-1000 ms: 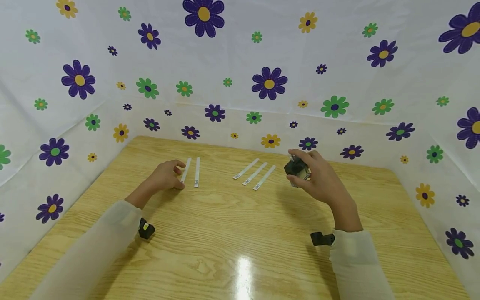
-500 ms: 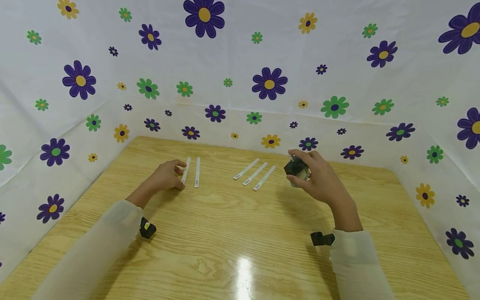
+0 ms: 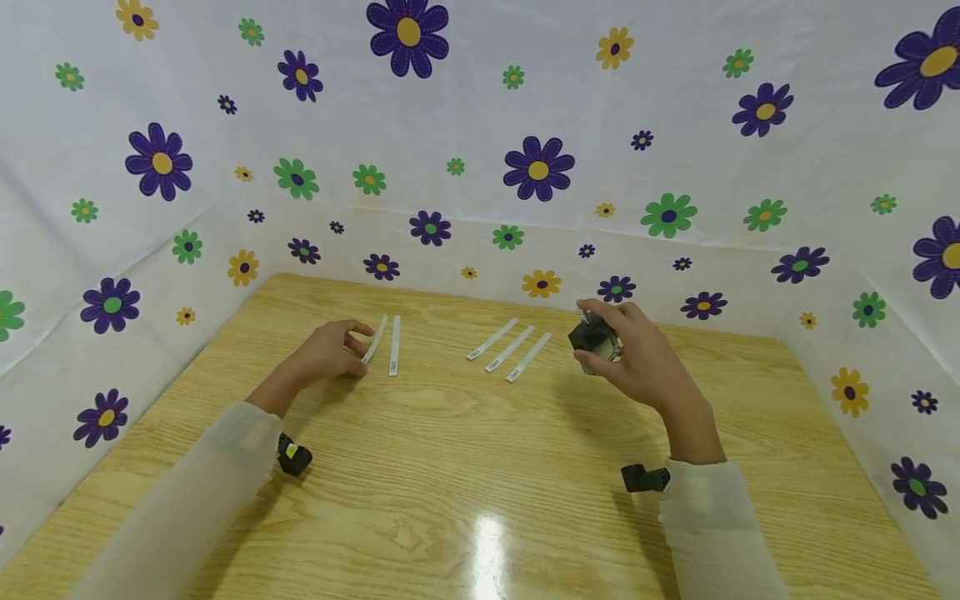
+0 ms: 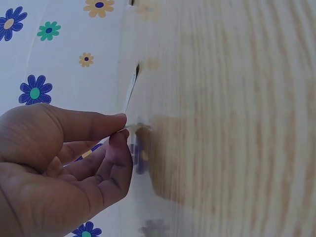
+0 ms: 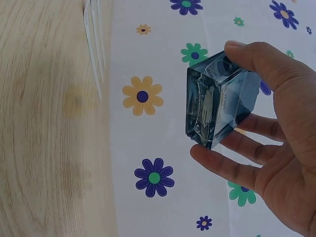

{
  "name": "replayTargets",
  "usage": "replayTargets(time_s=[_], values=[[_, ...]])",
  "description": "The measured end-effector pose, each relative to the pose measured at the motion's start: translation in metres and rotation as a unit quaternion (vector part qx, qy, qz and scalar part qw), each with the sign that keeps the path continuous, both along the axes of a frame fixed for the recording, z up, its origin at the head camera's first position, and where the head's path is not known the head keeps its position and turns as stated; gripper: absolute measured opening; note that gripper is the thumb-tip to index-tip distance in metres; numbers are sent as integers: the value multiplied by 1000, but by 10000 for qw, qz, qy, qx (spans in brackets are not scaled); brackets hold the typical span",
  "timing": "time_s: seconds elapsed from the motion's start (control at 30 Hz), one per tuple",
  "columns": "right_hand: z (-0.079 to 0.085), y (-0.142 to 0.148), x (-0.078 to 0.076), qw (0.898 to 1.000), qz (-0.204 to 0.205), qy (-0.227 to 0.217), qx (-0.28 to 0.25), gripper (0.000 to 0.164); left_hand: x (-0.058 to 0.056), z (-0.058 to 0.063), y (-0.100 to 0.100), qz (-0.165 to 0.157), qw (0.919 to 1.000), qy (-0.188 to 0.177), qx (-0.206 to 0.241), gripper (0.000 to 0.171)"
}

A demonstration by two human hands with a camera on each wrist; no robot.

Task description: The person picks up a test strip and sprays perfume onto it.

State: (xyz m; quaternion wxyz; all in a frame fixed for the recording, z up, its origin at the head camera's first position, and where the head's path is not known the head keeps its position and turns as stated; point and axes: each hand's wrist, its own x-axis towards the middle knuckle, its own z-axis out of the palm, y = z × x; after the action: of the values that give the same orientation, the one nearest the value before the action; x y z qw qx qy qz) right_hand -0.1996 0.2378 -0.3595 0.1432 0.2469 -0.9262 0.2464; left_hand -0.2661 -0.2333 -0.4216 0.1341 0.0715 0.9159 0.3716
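My left hand [image 3: 330,350] pinches a narrow white paper strip [image 3: 377,340] between thumb and fingertips, with its far end slightly curved. The left wrist view shows the thumb and forefinger meeting on the strip's edge. Just to its right lies a second paper strip [image 3: 394,346], small print at its near end. My right hand [image 3: 641,354] holds a square glass perfume bottle [image 3: 596,337] above the table, its dark part facing left in the head view. In the right wrist view the bottle's [image 5: 215,98] thick bluish glass shows between the thumb and the fingers.
Three more paper strips, including a middle strip [image 3: 510,348], lie slanted side by side between the hands. A wooden table [image 3: 450,450] carries everything. A white cloth [image 3: 480,108] with printed flowers stands behind it and at both sides.
The strip in my left hand lay straight on the table; its far end has now swung a little to the right and curved. My right hand and the bottle hold still.
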Motion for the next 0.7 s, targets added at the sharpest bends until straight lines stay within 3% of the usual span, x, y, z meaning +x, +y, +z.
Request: replayTargets(time_s=[0.23, 0.47, 0.7], values=[[-2, 5, -1, 10000, -33, 63, -25, 70, 2, 5, -3, 116, 9996, 35, 272, 56], [-1, 8, -2, 9999, -42, 113, -98, 69, 5, 7, -4, -53, 9978, 334, 567, 48], [-1, 9, -2, 9999, -101, 107, -82, 69, 5, 9, 7, -131, 9953, 608, 740, 40]])
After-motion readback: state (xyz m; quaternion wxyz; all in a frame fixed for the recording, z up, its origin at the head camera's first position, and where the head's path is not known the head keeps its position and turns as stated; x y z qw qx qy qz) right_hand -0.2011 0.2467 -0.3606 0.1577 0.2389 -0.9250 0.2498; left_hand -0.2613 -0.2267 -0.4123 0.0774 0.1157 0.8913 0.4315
